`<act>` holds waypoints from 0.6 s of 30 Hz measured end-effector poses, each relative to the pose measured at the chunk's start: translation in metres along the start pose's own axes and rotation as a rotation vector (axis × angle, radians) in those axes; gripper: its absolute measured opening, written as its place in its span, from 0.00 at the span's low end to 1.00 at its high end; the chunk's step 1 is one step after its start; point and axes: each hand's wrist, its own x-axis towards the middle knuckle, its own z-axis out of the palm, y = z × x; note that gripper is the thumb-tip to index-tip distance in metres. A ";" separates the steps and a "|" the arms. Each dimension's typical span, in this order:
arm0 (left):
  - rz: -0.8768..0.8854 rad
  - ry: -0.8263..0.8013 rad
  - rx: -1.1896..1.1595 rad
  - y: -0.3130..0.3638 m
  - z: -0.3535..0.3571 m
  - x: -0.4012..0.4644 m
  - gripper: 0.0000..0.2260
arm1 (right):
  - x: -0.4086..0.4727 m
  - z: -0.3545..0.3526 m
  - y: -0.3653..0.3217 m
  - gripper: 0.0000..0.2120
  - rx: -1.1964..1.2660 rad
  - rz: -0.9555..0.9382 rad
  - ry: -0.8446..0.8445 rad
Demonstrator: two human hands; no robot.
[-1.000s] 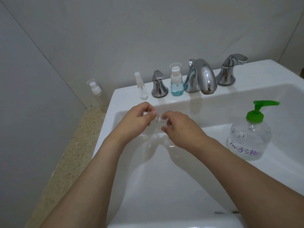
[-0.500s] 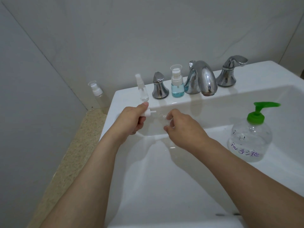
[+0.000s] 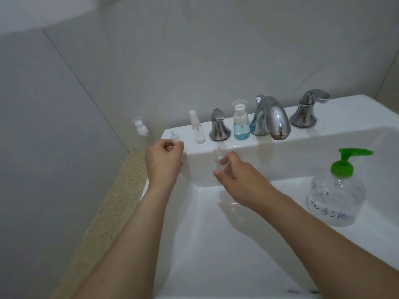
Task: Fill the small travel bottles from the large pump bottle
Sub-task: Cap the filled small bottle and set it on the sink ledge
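Over the sink [image 3: 216,244], right hand [image 3: 241,182] pinches 1 small open bottle [image 3: 218,157] upright; left hand [image 3: 164,160] grips its spray cap [image 3: 174,139] near the ledge. Pump bottle [image 3: 336,190] sits well apart, right. Risk: narrow neck, so soap could miss; the light pinch could let it slip.

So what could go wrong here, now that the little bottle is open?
The small clear open bottle is only pinched by the right hand over the white sink; it could slip into the basin. The tiny white spray cap in the left hand could drop near the ledge's end. The large clear pump bottle with green top stands apart, and the small bottle's narrow neck invites spills.
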 end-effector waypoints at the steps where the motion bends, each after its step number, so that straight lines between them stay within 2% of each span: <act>1: 0.002 -0.003 0.022 0.000 0.002 -0.001 0.06 | -0.001 0.000 0.000 0.13 0.004 -0.001 -0.005; 5: -0.001 -0.044 0.172 0.001 0.011 0.003 0.07 | 0.000 0.002 0.001 0.13 0.027 -0.004 -0.012; 12: -0.025 -0.007 0.318 -0.001 0.022 0.007 0.09 | 0.005 0.005 0.007 0.13 0.007 -0.029 0.008; 16: -0.064 -0.019 0.266 -0.003 0.021 -0.003 0.23 | 0.007 0.007 0.010 0.12 0.017 -0.024 0.009; 18: -0.084 -0.023 0.253 0.000 0.018 -0.016 0.22 | 0.005 0.007 0.010 0.12 0.034 -0.017 0.003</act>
